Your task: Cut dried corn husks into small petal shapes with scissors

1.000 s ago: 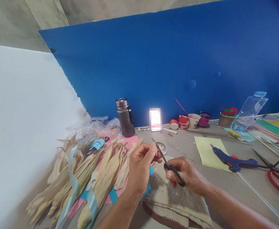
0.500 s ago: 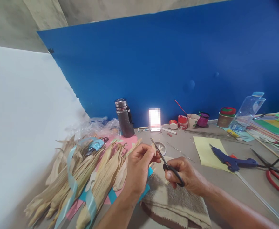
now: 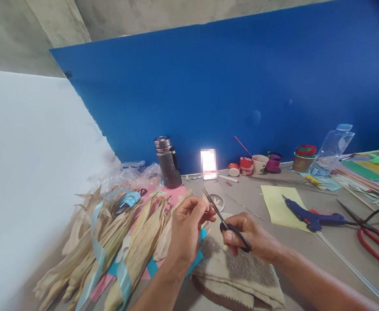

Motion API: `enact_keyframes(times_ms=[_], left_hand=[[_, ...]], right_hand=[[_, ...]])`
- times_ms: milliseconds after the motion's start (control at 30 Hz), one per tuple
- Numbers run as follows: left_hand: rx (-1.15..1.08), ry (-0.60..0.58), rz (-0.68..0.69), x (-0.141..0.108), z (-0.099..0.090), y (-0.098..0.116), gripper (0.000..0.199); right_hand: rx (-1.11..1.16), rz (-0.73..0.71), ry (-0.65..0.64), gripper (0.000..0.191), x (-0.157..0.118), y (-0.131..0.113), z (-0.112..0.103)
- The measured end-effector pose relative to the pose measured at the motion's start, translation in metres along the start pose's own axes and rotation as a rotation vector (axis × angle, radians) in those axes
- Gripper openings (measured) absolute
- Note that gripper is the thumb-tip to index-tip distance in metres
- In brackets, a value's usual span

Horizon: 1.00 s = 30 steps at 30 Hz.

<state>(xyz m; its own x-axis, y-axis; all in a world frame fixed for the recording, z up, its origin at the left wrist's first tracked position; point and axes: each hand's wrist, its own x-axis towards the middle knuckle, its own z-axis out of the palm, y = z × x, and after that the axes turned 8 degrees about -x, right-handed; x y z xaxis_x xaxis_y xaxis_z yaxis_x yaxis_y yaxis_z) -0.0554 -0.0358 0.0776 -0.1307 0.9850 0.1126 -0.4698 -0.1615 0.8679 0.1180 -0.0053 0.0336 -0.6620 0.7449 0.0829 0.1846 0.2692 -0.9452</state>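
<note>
My left hand (image 3: 189,222) pinches a small pale piece (image 3: 205,199), perhaps a bit of husk, mostly hidden by the fingers. In my right hand (image 3: 249,237) is a pair of black-handled scissors (image 3: 221,214), blades pointing up and left beside my left fingertips. Whether the blades touch the piece I cannot tell. Below both hands lies a folded beige-brown cloth (image 3: 238,276). Just behind the blades sits a white tape roll (image 3: 222,203). Dried corn husks (image 3: 144,235) are heaped to the left of my left hand, with a light blue ribbon (image 3: 98,242) across them.
A dark flask (image 3: 169,166) stands at the back. On the right lie a blue glue gun (image 3: 315,214), yellow paper (image 3: 273,198) and red-handled scissors (image 3: 375,244). Paint jars (image 3: 246,166), a paper cup (image 3: 260,164) and a plastic bottle (image 3: 332,151) line the blue board (image 3: 192,95).
The view has shifted slightly. Both hands keep nearly the same pose, and less of the pale piece shows above my left fingers. The scissors stay at my left fingertips.
</note>
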Motion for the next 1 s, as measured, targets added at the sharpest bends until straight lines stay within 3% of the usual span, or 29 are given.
enact_keyframes(times_ms=[300,567,667,800,900,1000], left_hand=[[0.005,-0.004,-0.001,0.0,0.001,-0.002,0.022],[-0.003,-0.065,-0.205,0.006,-0.002,-0.017,0.023],[0.141,-0.109,-0.236,0.008,-0.005,-0.017,0.021],[0.454,-0.202,-0.279,0.012,-0.012,-0.014,0.016],[0.629,-0.398,-0.446,0.011,-0.014,-0.017,0.01],[0.826,-0.436,-0.456,0.007,-0.012,-0.027,0.005]], right_hand=[[-0.008,0.04,0.071,0.061,0.002,-0.006,0.002],[-0.12,0.11,0.267,0.054,0.011,0.009,-0.019],[-0.082,0.143,0.357,0.05,0.017,0.02,-0.03],[-0.206,0.212,0.515,0.048,0.021,0.024,-0.042],[-0.277,0.238,0.548,0.045,0.022,0.022,-0.045],[-0.339,0.251,0.53,0.042,0.023,0.023,-0.045]])
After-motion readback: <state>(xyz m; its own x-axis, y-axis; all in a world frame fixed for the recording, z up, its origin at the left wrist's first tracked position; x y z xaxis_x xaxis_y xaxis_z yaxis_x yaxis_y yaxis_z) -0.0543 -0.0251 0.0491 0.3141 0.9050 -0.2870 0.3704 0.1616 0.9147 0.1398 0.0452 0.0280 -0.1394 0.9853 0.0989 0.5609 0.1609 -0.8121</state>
